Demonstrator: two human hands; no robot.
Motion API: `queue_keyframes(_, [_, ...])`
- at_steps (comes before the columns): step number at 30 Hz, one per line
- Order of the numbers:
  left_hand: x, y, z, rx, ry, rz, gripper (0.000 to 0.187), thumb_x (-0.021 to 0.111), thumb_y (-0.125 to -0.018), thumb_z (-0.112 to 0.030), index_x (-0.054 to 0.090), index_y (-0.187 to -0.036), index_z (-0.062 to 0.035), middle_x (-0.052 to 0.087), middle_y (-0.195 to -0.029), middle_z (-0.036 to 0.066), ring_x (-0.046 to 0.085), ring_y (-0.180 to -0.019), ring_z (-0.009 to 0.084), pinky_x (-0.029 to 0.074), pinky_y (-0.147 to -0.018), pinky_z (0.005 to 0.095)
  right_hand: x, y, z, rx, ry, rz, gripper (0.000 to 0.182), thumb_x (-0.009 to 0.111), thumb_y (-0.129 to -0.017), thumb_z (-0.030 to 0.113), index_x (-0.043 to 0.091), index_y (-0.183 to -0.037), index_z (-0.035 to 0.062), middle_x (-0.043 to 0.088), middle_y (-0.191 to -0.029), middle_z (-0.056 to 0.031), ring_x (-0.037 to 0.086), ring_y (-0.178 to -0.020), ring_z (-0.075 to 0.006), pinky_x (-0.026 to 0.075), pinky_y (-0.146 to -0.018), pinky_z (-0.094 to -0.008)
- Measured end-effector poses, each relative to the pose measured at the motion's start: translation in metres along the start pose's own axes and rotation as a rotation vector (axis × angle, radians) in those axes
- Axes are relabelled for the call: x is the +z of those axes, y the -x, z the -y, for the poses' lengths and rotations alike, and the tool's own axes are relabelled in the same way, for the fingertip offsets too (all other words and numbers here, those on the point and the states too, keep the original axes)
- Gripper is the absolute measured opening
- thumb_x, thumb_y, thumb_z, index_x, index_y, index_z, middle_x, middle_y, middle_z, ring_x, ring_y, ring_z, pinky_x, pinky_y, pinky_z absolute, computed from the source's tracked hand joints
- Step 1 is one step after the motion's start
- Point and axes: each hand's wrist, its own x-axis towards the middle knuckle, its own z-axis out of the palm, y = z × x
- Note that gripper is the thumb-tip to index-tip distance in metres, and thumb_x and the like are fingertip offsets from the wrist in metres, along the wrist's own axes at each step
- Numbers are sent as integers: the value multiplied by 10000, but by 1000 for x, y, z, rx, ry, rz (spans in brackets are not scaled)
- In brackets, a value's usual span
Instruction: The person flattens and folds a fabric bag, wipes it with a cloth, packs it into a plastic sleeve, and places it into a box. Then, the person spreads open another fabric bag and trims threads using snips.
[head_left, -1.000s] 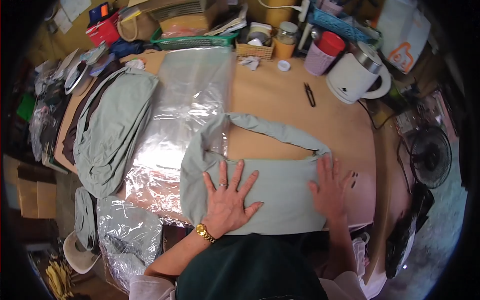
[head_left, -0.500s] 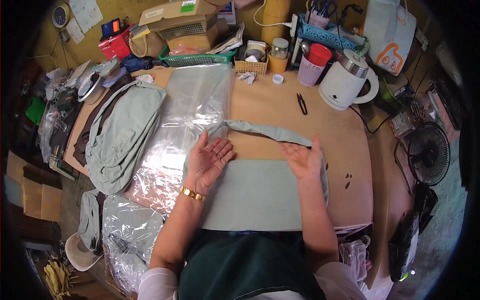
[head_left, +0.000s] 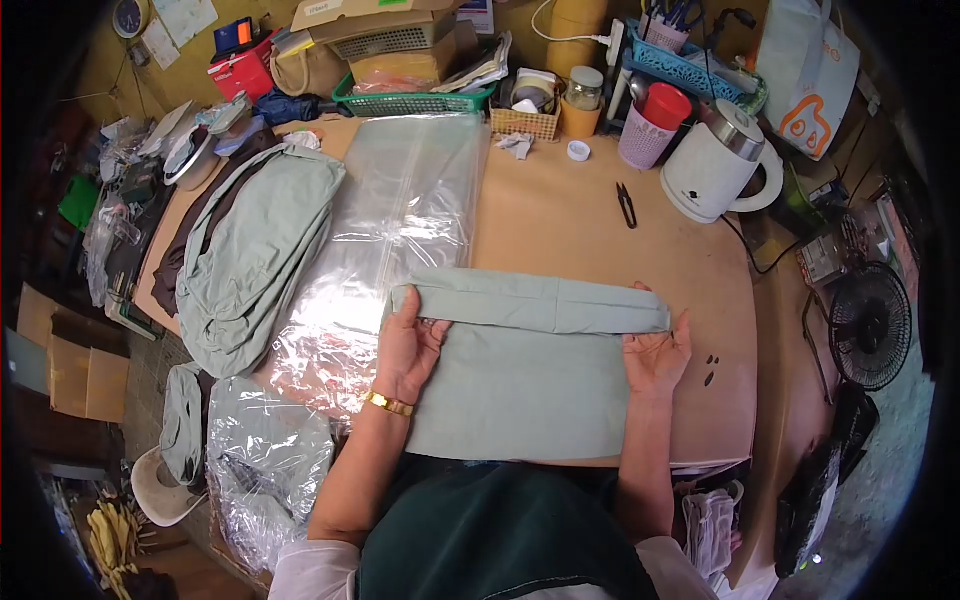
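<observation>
A pale green cloth bag (head_left: 525, 375) lies flat on the wooden table (head_left: 570, 215) in front of me. Its strap is folded down into a flat band (head_left: 530, 302) along the bag's top edge. My left hand (head_left: 407, 345), with a gold watch on the wrist, pinches the band's left end. At the band's right end my right hand (head_left: 655, 355) grips it, thumb on top. The bag's left part rests on a sheet of clear plastic (head_left: 385, 230).
A heap of more green bags (head_left: 255, 255) lies to the left. At the back stand a white kettle (head_left: 715, 170), small black snips (head_left: 626, 203), a pink cup (head_left: 647, 130), baskets and boxes. A fan (head_left: 868, 322) stands right; crumpled plastic (head_left: 262, 465) hangs at lower left.
My hands left the bag's body, went up to the looped strap and brought it down flat along the top edge. Both now hold its ends.
</observation>
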Motion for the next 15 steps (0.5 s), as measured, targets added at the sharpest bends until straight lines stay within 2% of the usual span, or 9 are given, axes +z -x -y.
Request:
queue_keyframes(2, [7, 12, 3, 35, -35, 42, 408, 433, -1045, -318, 488, -1279, 12, 600, -1255, 155, 623, -1125, 265, 536, -985, 410, 6, 9, 1, -35, 104, 37, 454, 523, -988, 335, 588, -1170, -76, 644, -1214, -185, 603, -1144, -246, 454, -1009, -399])
queue_keyframes(4, [14, 27, 4, 88, -66, 74, 410, 427, -1047, -318, 485, -1291, 6, 597, -1263, 146, 622, -1127, 253, 535, -983, 396, 36, 26, 23, 540, 1372, 501, 315, 513, -999, 276, 674, -928, 15, 700, -1046, -123, 647, -965, -233, 500, -846, -343])
queue_keyframes(5, [15, 37, 7, 80, -88, 150, 409, 428, -1047, -315, 482, -1299, 3, 599, -1264, 136, 619, -1132, 243, 535, -978, 384, 61, 36, 19, 555, 1371, 520, 315, 513, -999, 276, 674, -928, 15, 700, -1046, -123, 647, -965, -233, 500, -846, -343])
queue_keyframes(7, [19, 57, 15, 69, -115, 208, 408, 429, -1048, -311, 479, -1307, 0, 600, -1264, 126, 617, -1136, 232, 534, -974, 371, 111, 61, -12, 93, 1503, 544, 290, 580, -958, 215, 659, -770, 9, 708, -868, -86, 644, -752, -232, 491, -689, -306])
queue_keyframes(8, [23, 66, 20, 47, -160, 227, 414, 426, -1050, -315, 475, -1316, -2, 595, -1272, 113, 608, -1148, 221, 527, -977, 364, 126, 59, -28, 105, 1499, 553, 290, 580, -958, 215, 659, -770, 9, 708, -868, -86, 644, -752, -232, 491, -689, -306])
queue_keyframes(10, [29, 78, 26, 36, -200, 243, 419, 424, -1051, -318, 471, -1325, -4, 590, -1279, 101, 599, -1159, 210, 519, -980, 356, 160, 40, -60, -413, 1754, 639, 238, 638, -905, 227, 680, -827, 7, 683, -778, -120, 635, -693, -293, 489, -693, -362])
queue_keyframes(13, [31, 89, 31, -4, -425, 299, 470, 400, -1053, -373, 471, -1337, -4, 562, -1300, 93, 555, -1199, 198, 469, -1034, 378, 166, 19, -103, -528, 2056, 986, 240, 647, -887, 259, 706, -875, 26, 648, -705, -170, 636, -691, -359, 486, -714, -423])
queue_keyframes(14, [31, 90, 31, 4, -421, 293, 470, 400, -1053, -373, 471, -1337, -4, 562, -1300, 93, 555, -1199, 198, 469, -1034, 378, 166, 19, -111, -527, 2052, 999, 240, 647, -887, 259, 706, -875, 26, 648, -705, -170, 636, -691, -359, 486, -714, -423])
queue_keyframes(15, [31, 90, 30, -8, -290, 332, 488, 382, -1055, -388, 479, -1327, 5, 568, -1289, 99, 562, -1187, 194, 475, -1021, 372, 167, 19, -118, -373, 2132, 1008, 258, 637, -891, 283, 712, -877, 36, 656, -720, -174, 640, -718, -373, 480, -725, -452])
